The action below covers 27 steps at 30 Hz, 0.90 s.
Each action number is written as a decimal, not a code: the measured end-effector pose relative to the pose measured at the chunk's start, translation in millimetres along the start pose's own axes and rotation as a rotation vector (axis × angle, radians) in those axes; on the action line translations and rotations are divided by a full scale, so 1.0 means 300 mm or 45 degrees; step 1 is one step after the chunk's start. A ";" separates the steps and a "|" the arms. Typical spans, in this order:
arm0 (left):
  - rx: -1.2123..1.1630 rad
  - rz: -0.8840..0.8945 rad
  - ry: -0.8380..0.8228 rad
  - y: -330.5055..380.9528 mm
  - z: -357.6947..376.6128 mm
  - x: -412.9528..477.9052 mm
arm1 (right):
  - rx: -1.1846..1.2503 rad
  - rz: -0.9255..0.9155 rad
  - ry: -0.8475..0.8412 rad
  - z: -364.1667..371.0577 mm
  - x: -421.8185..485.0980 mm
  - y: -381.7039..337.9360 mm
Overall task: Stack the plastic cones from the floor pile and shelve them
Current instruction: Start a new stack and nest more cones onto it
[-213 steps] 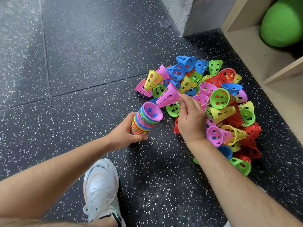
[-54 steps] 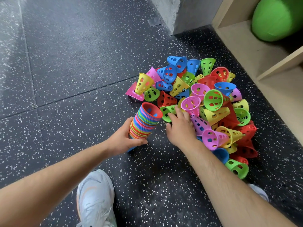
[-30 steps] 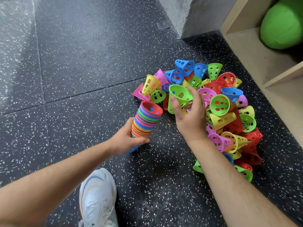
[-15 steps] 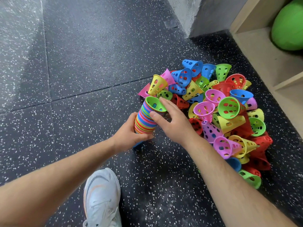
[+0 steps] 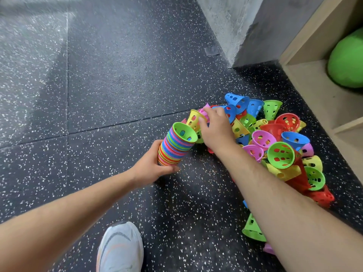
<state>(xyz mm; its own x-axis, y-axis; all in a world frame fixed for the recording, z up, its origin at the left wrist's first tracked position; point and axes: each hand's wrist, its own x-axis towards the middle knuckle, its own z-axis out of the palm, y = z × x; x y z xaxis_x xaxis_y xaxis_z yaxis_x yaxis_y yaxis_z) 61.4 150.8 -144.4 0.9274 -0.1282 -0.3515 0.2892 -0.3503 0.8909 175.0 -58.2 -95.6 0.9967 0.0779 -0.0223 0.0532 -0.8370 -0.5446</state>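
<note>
**Left hand on the stack, right hand at the edge of the pile**

The left hand (image 5: 151,167) is wrapped around the low end of the stack (image 5: 175,149). This is a tilted column of nested cones in many colours, and its base is hidden behind the fingers. The stack leans up and to the right, and its top cone (image 5: 184,132) is green with the open mouth facing the camera.

The right hand (image 5: 216,130) reaches past the top of the stack to the left end of the pile (image 5: 279,148). Its thumb and fingertips are closed on a pink cone (image 5: 204,114), most of which is covered by the fingers. A yellow cone (image 5: 193,119) lies just beside it, between the pink cone and the top of the stack. The two hands are near each other but do not touch.

The pile lies on the black speckled floor (image 5: 98,75), and the right forearm (image 5: 275,193) crosses over its near side and hides part of it. A lone green cone (image 5: 252,228) lies on its side apart from the heap, against the forearm.

To the right of the pile stands the wooden shelf (image 5: 314,91), with a big green ball (image 5: 347,61) in one compartment. A grey concrete pillar (image 5: 225,22) stands behind the pile. A pale running shoe (image 5: 120,250) shows at the bottom edge.
</note>
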 end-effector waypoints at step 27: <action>0.034 0.007 -0.038 0.021 0.009 -0.007 | 0.234 -0.075 0.282 -0.127 -0.292 0.088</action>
<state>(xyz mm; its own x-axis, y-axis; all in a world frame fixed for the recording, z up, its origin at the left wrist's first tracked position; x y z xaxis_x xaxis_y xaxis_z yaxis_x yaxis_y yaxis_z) 60.5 146.3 -138.7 0.9213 -0.1574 -0.3556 0.2777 -0.3739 0.8849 91.3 -107.7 -76.2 0.9823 -0.0140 0.1867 0.1196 -0.7207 -0.6829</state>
